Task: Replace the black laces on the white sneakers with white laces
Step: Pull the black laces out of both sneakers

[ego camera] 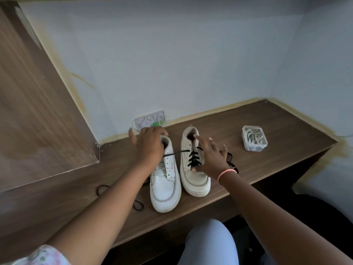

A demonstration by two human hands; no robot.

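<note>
Head view shows both white sneakers side by side on the worktop (pixel 267 119), toes toward me. On the left sneaker (pixel 165 180) the eyelets are bare; the right sneaker (pixel 193 173) carries black lace (pixel 193 159) crisscrossed, one end stretching left across the gap. My left hand (pixel 148 148) curls over the left sneaker's collar, gripping it. My right hand (pixel 212 157) rests spread on the right sneaker, fingers straight. Pulling that lace hard could drag the sneaker sideways, I judge. White laces (pixel 253 138) wait in a clear container (pixel 246 142), far right.
</note>
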